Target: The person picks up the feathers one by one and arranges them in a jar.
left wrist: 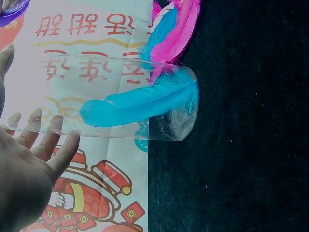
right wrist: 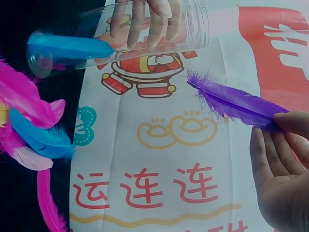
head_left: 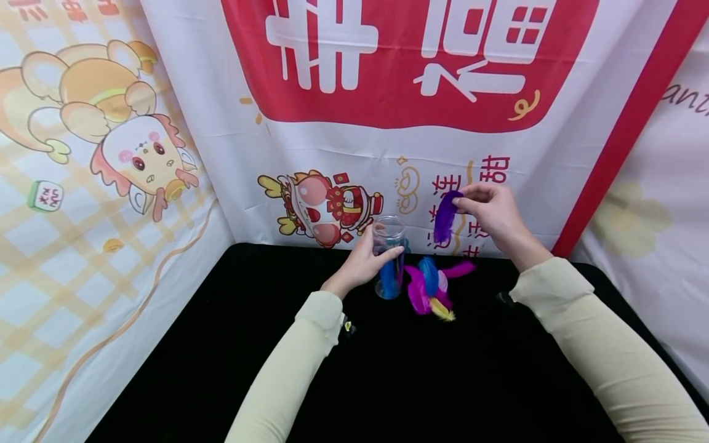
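Note:
My left hand grips a clear, tall cylindrical vase standing at the back of the table, fingers and thumb around its upper part. Inside it, a blue feather leans against the lower wall. In my right hand, thumb and fingers pinch one end of a purple feather. That feather hangs in the air to the right of the vase's mouth, its quill end pointing down. Below it lies a small pile of feathers: pink, blue, pale pink and yellow.
A black cloth covers the table. Right behind the table's back edge hangs a white and red printed sheet. A yellow-checked printed sheet stands on the left, and a pale wall sheet on the right.

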`<state>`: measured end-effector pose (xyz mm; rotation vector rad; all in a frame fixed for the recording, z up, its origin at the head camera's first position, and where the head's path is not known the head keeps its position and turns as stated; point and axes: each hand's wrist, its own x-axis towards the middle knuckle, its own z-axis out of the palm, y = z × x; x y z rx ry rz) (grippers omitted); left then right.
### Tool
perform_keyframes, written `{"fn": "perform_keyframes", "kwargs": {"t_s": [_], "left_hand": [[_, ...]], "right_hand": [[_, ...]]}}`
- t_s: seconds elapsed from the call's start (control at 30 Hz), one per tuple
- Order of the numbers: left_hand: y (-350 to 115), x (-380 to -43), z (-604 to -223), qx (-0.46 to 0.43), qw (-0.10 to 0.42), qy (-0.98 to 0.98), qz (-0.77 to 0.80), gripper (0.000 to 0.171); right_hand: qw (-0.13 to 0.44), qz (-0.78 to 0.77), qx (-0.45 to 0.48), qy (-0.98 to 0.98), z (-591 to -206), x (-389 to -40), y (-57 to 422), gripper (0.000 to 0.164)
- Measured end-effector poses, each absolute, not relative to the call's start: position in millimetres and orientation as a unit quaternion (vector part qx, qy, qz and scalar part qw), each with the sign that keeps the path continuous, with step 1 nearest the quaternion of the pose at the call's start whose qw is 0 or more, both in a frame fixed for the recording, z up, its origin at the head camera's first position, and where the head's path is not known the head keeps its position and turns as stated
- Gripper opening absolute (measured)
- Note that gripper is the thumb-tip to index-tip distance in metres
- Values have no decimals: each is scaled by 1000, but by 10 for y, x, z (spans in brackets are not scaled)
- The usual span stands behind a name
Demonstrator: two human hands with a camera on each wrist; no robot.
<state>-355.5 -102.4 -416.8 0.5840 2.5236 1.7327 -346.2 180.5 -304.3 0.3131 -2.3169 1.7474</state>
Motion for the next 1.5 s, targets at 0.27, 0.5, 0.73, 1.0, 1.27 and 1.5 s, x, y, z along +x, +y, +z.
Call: {"fn": "perform_keyframes", "kwargs": {"t_s": [0.27,0.5,0.73,1.0,1.27,1.5], "left_hand": [[-1033,-3551,-4180,184,14,812,553,71],[-1030,-3550,-4189,186,11,811,555,72],[-1040,-3545,-4186,183,11,813,553,75],[-1040,-3545,-4196,184,13,809,558,72],[-1035,-3535,-4172,185,14,810,556,69],[-1029,-3536,-4162,185,19,810,556,70]], "right_hand": [[121,599,116,-783,-3046,-3450,1790,24],[134,604,130,-775,-3044,-3453,1764,24],[147,607,139,-768,-3015,-3454,1720,21],[156,619,142,-757,-2974,-3442,1673,17],[166,636,151,-739,-2946,-3441,1615,14],[169,638,142,-738,-2939,-3421,1567,12]]}}
